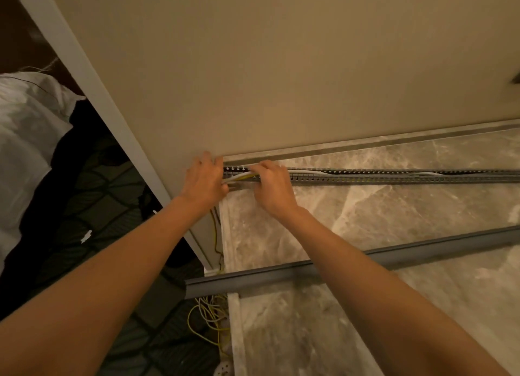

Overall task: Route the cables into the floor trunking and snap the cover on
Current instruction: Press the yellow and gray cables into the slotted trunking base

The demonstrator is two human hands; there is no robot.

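A grey slotted trunking (394, 176) runs along the foot of the wall on the marble floor, its top uncovered. White and yellow cables (240, 176) lie in its left end, and a white cable (427, 173) shows further right. My left hand (204, 182) is at the trunking's left end and grips the cables where they come out. My right hand (271, 185) lies over the trunking just to the right, its fingers curled onto the cables. The long grey cover (281, 275) lies loose on the floor nearer me.
The beige wall (281, 65) rises behind the trunking, with a white corner trim (112, 116) at the left. Loose yellow wires (209, 322) are coiled by the cover's left end. Dark patterned carpet (92, 192) and a white sack (25, 139) lie left.
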